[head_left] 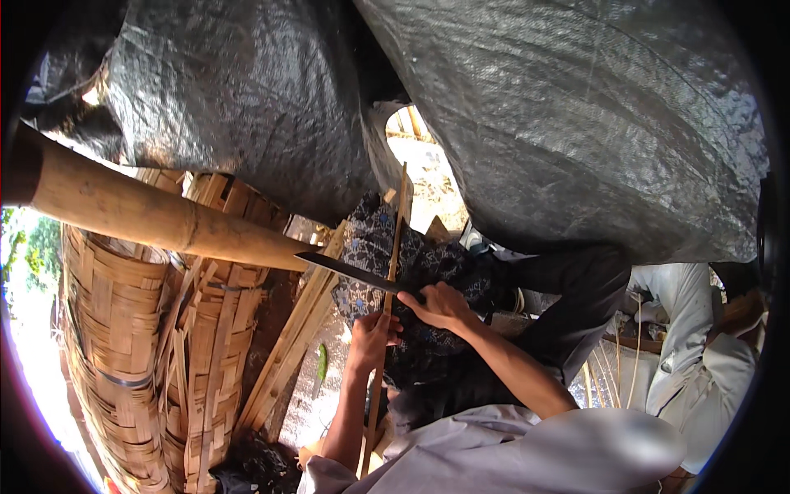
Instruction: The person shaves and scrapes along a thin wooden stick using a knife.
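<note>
My left hand (374, 332) is closed around a long, narrow bamboo strip (398, 235), which runs from beside my body up across my lap. In my right hand (442, 306) is a large knife with a long dark blade (346, 268). The blade points left and lies across the strip, just above my left hand. Its handle is mostly hidden by my fingers. A dark patterned cloth (366, 247) covers my lap beneath the strip.
Woven bamboo baskets (115, 305) stand at the left, under a thick bamboo pole (164, 218). Split bamboo slats (288, 346) lean beside them. A green-handled tool (322, 362) lies on the ground. Dark tarpaulin (576, 115) hangs ahead. A person's grey clothing (683, 329) shows at the right.
</note>
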The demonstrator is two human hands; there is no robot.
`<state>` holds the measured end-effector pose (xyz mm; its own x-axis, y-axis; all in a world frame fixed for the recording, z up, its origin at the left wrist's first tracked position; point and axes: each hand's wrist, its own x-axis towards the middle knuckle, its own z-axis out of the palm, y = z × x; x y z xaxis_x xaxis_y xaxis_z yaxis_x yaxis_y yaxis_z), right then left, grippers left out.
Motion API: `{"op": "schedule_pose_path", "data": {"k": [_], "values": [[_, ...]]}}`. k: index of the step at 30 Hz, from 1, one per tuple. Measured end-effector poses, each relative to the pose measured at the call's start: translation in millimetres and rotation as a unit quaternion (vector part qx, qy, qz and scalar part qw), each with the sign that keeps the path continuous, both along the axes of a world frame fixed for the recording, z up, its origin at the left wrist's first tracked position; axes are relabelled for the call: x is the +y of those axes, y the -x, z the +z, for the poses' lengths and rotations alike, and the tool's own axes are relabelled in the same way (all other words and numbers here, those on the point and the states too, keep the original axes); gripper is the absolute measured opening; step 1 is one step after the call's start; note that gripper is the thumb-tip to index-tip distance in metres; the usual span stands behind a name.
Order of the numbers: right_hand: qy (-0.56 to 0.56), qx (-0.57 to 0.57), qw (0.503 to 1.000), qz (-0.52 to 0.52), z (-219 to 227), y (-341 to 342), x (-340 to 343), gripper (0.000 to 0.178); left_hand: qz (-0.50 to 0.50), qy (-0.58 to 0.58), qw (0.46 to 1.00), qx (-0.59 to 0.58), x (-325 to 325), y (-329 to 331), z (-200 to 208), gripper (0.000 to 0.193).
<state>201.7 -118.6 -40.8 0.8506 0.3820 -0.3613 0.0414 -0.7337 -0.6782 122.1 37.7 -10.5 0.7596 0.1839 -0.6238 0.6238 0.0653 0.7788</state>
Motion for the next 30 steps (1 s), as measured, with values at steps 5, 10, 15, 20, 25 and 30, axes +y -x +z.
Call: {"op": "schedule_pose_path", "data": {"k": [5, 10, 15, 20, 25, 30], "values": [[-0.028, 0.016, 0.999, -0.007, -12, -1, -5, 0.078, 0.086, 0.113, 0.989, 0.036, -6, -16, 3, 0.021], [-0.039, -0.016, 0.999, 0.012, -5, 7, -8, 0.078, 0.094, 0.121, 0.985, 0.078, -7, -24, -9, 0.017], [-0.026, -0.089, 0.995, 0.040, -13, 15, -4, 0.078, 0.050, 0.095, 0.991, 0.074, 0, -9, -27, 0.038], [-0.001, -0.104, 0.991, 0.086, -18, 16, -1, 0.081, 0.083, 0.031, 0.994, 0.065, -14, 9, -20, 0.036], [0.004, -0.119, 0.988, 0.095, -21, 19, 2, 0.083, 0.073, -0.069, 0.994, 0.046, -20, 20, -20, 0.035], [0.000, -0.149, 0.988, 0.038, -32, 17, 4, 0.082, 0.058, -0.155, 0.985, 0.040, -33, 32, -20, 0.041]]}}
